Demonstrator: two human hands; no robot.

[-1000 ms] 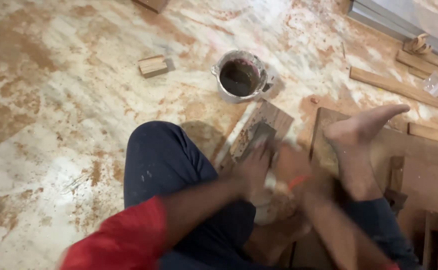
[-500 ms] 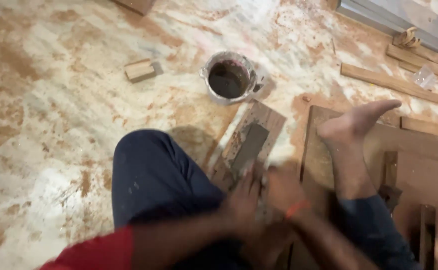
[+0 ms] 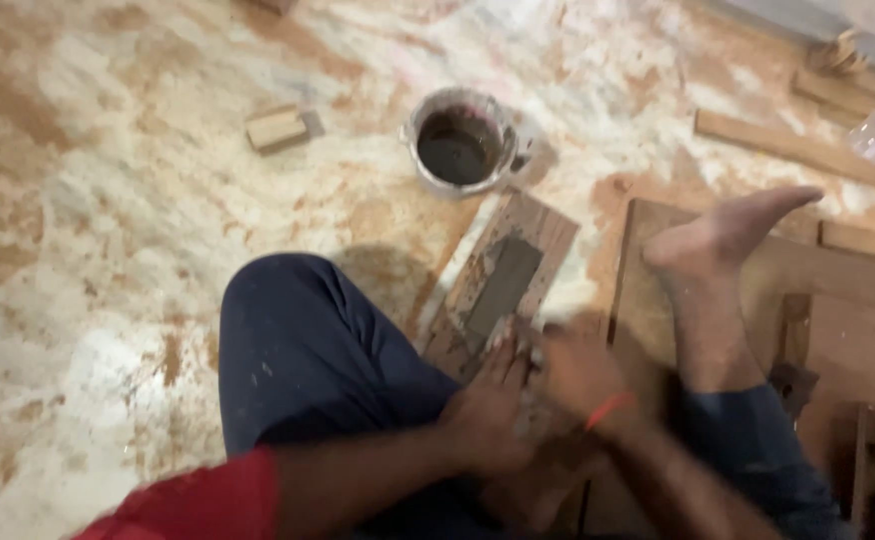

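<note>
Wooden board (image 3: 506,285): lies slanted on the floor (image 3: 108,250) beside the person's knee, a grey smear down its middle
Left hand (image 3: 493,405): fingers spread flat, pressing on the board's near end
Right hand (image 3: 583,375): blurred, just beside the left on the board; grip cannot be told
Bucket (image 3: 461,140): dark paste inside, just beyond the board's far end
Small block (image 3: 278,128): well apart, on the floor

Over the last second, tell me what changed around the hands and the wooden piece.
Both hands, left hand and right hand, slid back toward the body along the wooden piece, baring more of its grey smear. Both hands are blurred, and neither's grip can be made out. The tin of dark paste, small block and bare foot stayed put.
</note>
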